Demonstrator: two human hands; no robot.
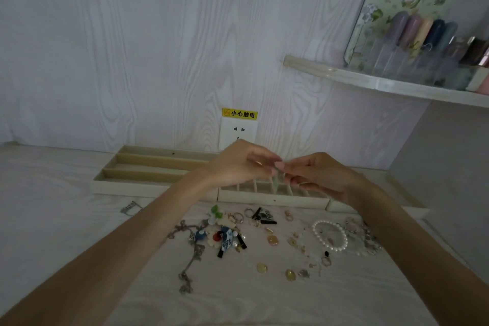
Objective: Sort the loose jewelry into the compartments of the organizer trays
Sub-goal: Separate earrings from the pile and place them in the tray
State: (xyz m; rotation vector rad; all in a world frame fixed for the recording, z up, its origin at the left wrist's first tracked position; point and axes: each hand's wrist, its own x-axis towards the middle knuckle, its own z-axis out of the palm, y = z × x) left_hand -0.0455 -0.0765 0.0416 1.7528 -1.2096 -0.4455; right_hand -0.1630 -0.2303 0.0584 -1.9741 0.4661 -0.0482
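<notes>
We see both hands raised together above the organizer trays, fingertips meeting over the middle tray. The left hand has its fingers curled inward, thumb and forefinger pinching a small pale green piece that hangs down between the two hands. The right hand mirrors it, fingers bent, its fingertips closed on the top of the same piece; what exactly the piece is we cannot tell, as it is small and blurred.

Below the hands, three cream trays stand in a row against the wall. The left tray has long lengthwise compartments. The middle tray is split into narrow slots, and the green piece dangles just above them. The right tray is mostly hidden behind the right forearm.

On the counter in front of the trays lies the loose jewelry: a silver chain trailing toward us, a cluster of coloured charms just beside it, several rings near the tray edge, a pearl bracelet to the right, and two yellow stones nearest us. A small silver clasp lies apart to the left.

On the wall behind, a socket sits under a yellow warning label, and a shelf at upper right carries a clear case of coloured bottles.
</notes>
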